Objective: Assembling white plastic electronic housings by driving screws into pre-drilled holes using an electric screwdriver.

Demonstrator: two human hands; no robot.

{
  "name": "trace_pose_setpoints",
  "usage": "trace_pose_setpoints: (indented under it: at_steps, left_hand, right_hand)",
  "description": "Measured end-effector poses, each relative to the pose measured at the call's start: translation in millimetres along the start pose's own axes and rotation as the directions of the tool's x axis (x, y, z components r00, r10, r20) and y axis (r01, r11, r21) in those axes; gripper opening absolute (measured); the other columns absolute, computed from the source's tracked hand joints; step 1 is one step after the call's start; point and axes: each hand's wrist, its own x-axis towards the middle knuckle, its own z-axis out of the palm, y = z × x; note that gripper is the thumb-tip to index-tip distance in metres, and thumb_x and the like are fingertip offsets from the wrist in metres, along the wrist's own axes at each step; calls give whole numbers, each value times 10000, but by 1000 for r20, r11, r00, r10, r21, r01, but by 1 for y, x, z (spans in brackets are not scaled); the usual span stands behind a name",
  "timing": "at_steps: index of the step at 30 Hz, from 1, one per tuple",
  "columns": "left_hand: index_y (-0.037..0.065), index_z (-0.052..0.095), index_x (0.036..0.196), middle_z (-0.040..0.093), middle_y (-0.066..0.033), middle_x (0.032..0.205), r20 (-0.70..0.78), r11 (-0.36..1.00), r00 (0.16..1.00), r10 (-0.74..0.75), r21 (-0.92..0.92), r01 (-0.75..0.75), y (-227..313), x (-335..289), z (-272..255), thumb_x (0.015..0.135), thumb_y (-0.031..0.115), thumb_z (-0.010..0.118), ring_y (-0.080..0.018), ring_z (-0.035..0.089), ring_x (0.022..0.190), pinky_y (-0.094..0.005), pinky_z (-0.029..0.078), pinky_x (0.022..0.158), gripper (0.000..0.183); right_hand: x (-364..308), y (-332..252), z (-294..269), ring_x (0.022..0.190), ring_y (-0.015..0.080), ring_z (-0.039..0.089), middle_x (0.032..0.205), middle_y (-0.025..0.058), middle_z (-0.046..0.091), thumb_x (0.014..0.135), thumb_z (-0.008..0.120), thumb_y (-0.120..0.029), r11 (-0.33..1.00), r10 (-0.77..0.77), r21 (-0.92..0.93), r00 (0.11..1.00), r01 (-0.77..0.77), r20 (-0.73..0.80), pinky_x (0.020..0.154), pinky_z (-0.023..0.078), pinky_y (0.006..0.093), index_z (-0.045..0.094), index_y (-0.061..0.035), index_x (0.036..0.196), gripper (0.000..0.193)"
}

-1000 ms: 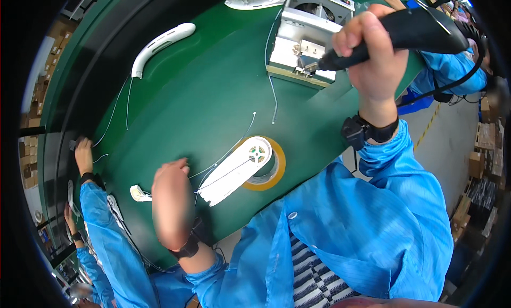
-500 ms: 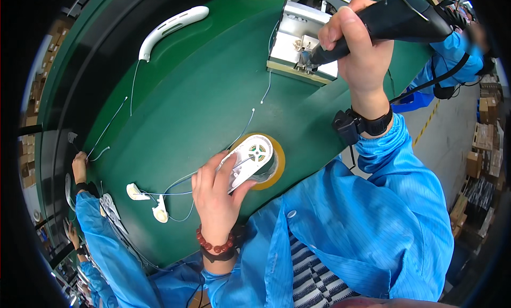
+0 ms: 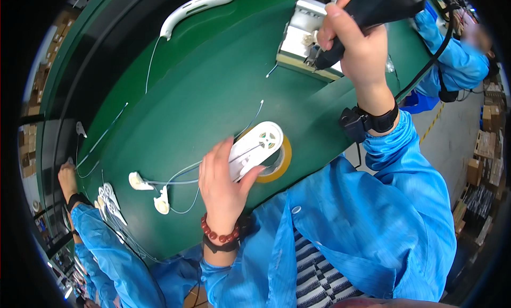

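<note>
My left hand is closed on a long white plastic housing, thumb on the near edge and fingers along the far side. The housing has a round end with a spoked opening, and a thin wire runs along it. It lies over a roll of yellow tape. Grey-blue wires run left from it to two small white end pieces on the green table. My right hand grips a black electric screwdriver, its tip down at the front of a metal screw feeder box.
A curved white part with a trailing wire lies at the far left on a green belt. At left, a co-worker's hand is near loose wires, with more white parts below. Another person works at far right. The screwdriver's cable hangs beside my right wrist.
The whole view has shifted a little. The curved white part appears farther along to the right, and the co-worker's hand has moved left and nearer. My hands keep their grips.
</note>
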Motion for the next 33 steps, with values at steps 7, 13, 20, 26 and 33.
trace_pose_setpoints:
  at_steps: [7,13,20,26,33]
  left_hand:
    - [30,665,1196,607,-122,1044,-65,999,997,-41,18,42,-15,-4,17,630,254,915,-313,621,914,-405,525,777,658]
    - [19,662,1170,601,-102,1054,-112,999,993,-33,15,34,-20,-4,21,624,245,902,-296,609,935,-395,535,762,638]
    - [16,660,1148,598,-95,1033,-113,998,992,-62,-8,61,-21,-1,20,609,217,899,-291,608,919,-384,530,744,623]
    - [13,661,1141,603,-94,1035,-105,997,991,-81,-12,80,-21,1,21,598,203,894,-290,603,902,-388,530,745,620]
    - [8,663,1145,602,-95,1035,-86,995,991,-98,-18,97,-19,5,19,601,195,887,-294,603,899,-394,529,740,618]
  right_hand:
    - [-45,-11,48,574,141,450,696,31,477,1023,473,-185,950,-98,308,987,55,126,578,411,339,512,-81,1107,139]
    - [-68,-41,94,572,127,508,738,-7,535,993,612,-315,901,-102,427,919,-77,381,565,435,310,452,-129,1146,289]
    - [-79,-26,116,567,156,549,728,35,572,964,693,-267,937,16,312,911,-158,412,550,448,325,435,-99,1105,338]
    - [-73,-17,114,578,156,551,727,42,573,974,678,-260,951,31,258,878,-173,478,554,452,330,430,-86,1100,328]
    - [-71,-8,119,577,152,552,727,45,580,968,681,-243,959,36,229,874,-167,485,555,462,328,434,-81,1091,320]
